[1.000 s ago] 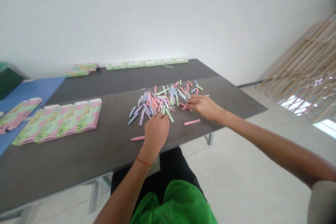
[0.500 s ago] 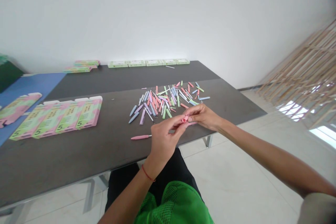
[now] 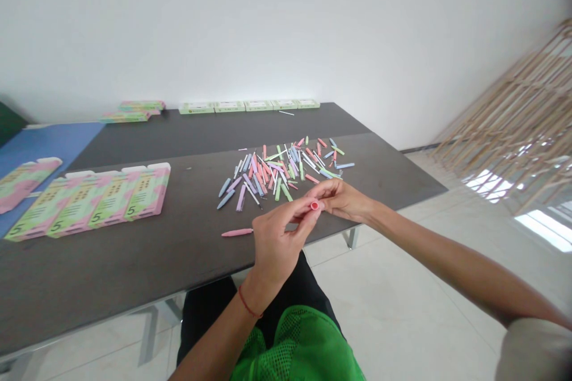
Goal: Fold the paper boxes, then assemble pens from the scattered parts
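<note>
My left hand [image 3: 277,241] is closed in a pinch, thumb and forefinger on a hollow pink pen piece [image 3: 314,206] whose round open end faces me. From the other side my right hand [image 3: 344,199] meets it, its fingers pinched on the same piece; most of the piece is hidden by the fingers. Both hands are held above the front edge of the table. Behind them lies a loose heap of pen parts [image 3: 268,172] in pink, blue, green and purple, with thin white refills among them. A pink pen barrel [image 3: 236,232] lies alone left of my left hand.
Several pink-and-green boxes [image 3: 107,199] lie in a row at the left on the dark table [image 3: 147,268]. More boxes [image 3: 230,106] line the wall side. A blue surface [image 3: 71,140] adjoins at the left. Wooden slats [image 3: 522,107] stand on the right.
Both hands have left the pen heap and come together nearer to me, with the hollow pink piece between them. In the last half second its open end has turned slightly toward me.
</note>
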Tool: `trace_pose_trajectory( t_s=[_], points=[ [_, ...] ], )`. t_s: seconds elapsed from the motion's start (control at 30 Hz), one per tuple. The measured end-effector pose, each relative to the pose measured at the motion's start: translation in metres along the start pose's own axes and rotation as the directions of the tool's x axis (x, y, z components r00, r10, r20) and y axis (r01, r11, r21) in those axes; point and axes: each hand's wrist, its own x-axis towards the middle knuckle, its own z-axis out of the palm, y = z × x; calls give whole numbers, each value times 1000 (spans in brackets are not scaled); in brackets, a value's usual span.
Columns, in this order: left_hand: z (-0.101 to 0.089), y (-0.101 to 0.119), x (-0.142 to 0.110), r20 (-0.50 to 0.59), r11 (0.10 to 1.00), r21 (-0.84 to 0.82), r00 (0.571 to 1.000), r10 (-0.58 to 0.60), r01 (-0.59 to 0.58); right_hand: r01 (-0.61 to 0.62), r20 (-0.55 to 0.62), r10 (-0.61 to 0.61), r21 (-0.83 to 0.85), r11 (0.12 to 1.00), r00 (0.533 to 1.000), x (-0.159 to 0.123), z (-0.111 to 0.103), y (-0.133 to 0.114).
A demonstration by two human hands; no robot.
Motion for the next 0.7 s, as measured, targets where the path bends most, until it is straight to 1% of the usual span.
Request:
trace_pose_trajectory(
  t_s=[0.13, 0.27, 0.37, 0.6, 0.7],
  points=[
    [-1, -1, 0, 2, 999, 13, 1000, 30, -30, 12, 9, -12, 2, 1000, 1000, 0, 0, 1],
    [-2, 0, 0, 13, 1000, 0, 1000, 9, -9, 18, -22, -18, -21, 1000, 1000, 0, 2, 1],
    [-2, -1, 1, 14, 1000, -12, 1000, -4, 4, -5, -43, 4, -12, 1000, 999, 1, 3, -2],
    [1, -3, 2, -3, 998, -22, 999, -50, 50, -77, -187, 90, 76, 994, 978, 2, 3, 1],
    [1, -5, 2, -20, 998, -9, 998, -61, 61, -69, -238, 85, 74, 995, 968, 0, 8, 6]
  ],
)
